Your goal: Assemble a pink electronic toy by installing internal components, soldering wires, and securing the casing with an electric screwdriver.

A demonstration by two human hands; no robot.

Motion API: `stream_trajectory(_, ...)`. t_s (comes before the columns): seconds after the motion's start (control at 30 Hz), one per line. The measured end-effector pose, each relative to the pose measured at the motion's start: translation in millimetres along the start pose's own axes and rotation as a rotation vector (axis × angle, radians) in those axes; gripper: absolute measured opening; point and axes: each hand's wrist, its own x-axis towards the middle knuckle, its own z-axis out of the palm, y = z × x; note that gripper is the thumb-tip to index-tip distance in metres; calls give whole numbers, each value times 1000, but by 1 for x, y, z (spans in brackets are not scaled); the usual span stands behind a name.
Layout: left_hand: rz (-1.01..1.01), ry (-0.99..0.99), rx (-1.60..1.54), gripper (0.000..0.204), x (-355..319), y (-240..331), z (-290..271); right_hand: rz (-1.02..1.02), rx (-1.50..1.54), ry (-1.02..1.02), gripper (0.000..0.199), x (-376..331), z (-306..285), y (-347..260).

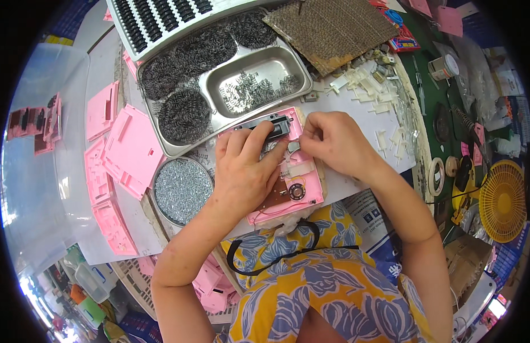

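Observation:
A pink plastic casing [315, 186] lies at the table edge in front of me, holding a small round speaker [297, 191], thin wires and a brown board. My left hand [245, 171] is closed over its left side, fingers bent onto a black plastic part [282, 124] at the top. Its index fingertip reaches a small metal piece [293, 147] in the casing. On the right side, my right hand [333, 142] pinches thumb and fingers together beside that metal piece. Whatever is between those fingertips is too small to make out.
Beyond the casing stands a metal tray [205, 94] of springs. A round dish of small metal pins [183, 191] and pink plastic parts [133, 150] lie left. White plastic pieces [362, 83] and corrugated cardboard [330, 31] lie at the far right. A yellow fan [503, 200] stands farther right.

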Motion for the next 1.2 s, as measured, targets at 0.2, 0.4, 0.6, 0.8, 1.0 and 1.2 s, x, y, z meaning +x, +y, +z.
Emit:
stream_trajectory(0.2,-4,8,-3,42,-2,-1,4,-79,-43,-34,24,-3,-8,1)
stream_trajectory(0.4,13,31,-30,40,-2,-1,4,320,476,-159,19,-8,-12,18)
stream_trajectory(0.6,22,12,14,44,-6,-1,4,306,403,-172,18,-3,-7,10)
stream_trajectory(0.8,21,5,14,41,-5,-1,5,12,-178,40,23,-13,4,-16)
stream_trajectory(1.0,10,24,5,36,-2,2,5,-53,-456,71,21,-9,8,-21)
stream_trajectory(1.2,17,46,-13,32,1,3,4,-94,-489,64,23,-8,9,-21)
